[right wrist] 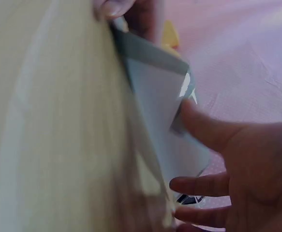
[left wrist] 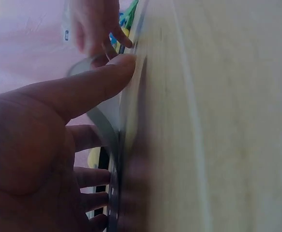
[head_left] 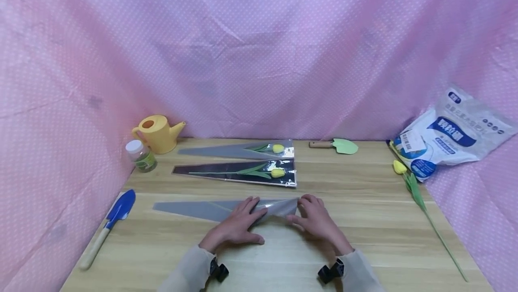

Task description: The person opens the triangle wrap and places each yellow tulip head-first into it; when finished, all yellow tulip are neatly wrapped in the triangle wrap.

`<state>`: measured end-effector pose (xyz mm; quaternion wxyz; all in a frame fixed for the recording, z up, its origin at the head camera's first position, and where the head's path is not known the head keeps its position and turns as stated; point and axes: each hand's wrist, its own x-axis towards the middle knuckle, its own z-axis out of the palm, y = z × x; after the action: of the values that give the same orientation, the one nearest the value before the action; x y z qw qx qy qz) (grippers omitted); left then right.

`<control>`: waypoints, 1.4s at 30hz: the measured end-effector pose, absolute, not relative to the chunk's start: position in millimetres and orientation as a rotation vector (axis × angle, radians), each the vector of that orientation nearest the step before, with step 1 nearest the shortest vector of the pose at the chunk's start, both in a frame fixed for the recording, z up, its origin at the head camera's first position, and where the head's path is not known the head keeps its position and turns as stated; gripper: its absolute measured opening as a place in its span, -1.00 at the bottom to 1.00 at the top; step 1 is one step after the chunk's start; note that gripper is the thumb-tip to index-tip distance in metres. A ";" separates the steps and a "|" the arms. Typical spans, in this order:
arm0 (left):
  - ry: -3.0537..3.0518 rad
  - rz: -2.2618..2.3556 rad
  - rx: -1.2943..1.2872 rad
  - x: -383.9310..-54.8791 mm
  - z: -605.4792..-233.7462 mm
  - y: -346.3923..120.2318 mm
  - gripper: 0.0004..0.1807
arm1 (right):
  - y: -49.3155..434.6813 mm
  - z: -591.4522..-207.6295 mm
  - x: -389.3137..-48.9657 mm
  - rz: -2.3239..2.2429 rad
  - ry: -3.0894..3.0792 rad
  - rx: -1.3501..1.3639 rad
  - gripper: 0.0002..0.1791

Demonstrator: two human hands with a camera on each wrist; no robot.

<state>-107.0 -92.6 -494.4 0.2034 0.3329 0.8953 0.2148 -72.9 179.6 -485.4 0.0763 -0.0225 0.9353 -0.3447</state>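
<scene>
A long, tapered grey flower sleeve [head_left: 194, 209] lies across the table in front of me, its wide end at the right. My left hand [head_left: 239, 224] rests on its middle with fingers nearly straight and the thumb spread toward me. At the wide end, my right hand [head_left: 317, 220] holds the edge between thumb and fingers. The film [right wrist: 155, 92] there is raised and bent, with its upper edge against the right thumb [right wrist: 203, 126]. Just beyond lie two sleeved yellow tulips, one in a dark sleeve [head_left: 210, 170] and one in a grey sleeve [head_left: 214, 150].
On the left are a yellow watering can [head_left: 161, 135], a white-capped bottle [head_left: 141, 156] and a blue trowel [head_left: 117, 213]. A green trowel [head_left: 344, 146] lies at the back. To the right, a loose yellow tulip [head_left: 414, 188] lies beside a white-and-blue bag [head_left: 449, 130]. Pink cloth [head_left: 259, 58] hangs behind.
</scene>
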 end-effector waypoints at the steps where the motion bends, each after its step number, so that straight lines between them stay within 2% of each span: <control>1: 2.502 0.594 0.923 -107.6 -494.3 -91.9 -0.10 | 180.1 -483.4 -73.7 -1.134 2.730 -0.077 -0.28; 6: 2.535 0.564 0.924 -110.3 -489.9 -86.6 -0.11 | 186.3 -475.9 -76.7 -1.458 2.374 -0.085 -0.34; 10: 2.576 0.602 0.945 -111.5 -483.7 -80.6 -0.11 | 189.3 -474.1 -77.8 -1.560 2.218 -0.019 -0.26; 16: 2.585 0.943 0.915 -107.6 -475.8 -57.8 -0.11 | 193.2 -475.0 -80.2 -1.721 2.062 0.009 -0.20; 22: 2.461 1.329 0.641 -104.0 -481.3 -31.1 -0.25 | 194.6 -476.4 -80.1 -1.833 1.952 -0.027 -0.20; 27: 2.392 1.454 0.421 -106.5 -484.5 -23.4 -0.43 | 192.3 -473.6 -80.8 -1.877 1.895 -0.017 -0.19; 34: 2.360 1.464 0.347 -111.7 -482.7 -21.0 -0.53 | 189.6 -468.1 -81.7 -1.940 1.797 -0.029 -0.07; 42: 2.329 1.546 0.303 -112.5 -483.2 -20.9 -0.60 | 177.4 -462.9 -83.5 -1.994 1.749 -0.023 -0.09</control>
<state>-112.5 -20.9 -483.2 0.1641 0.1062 0.8170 0.5425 -83.5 177.4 -462.9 0.2419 -0.0085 0.6398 -0.7294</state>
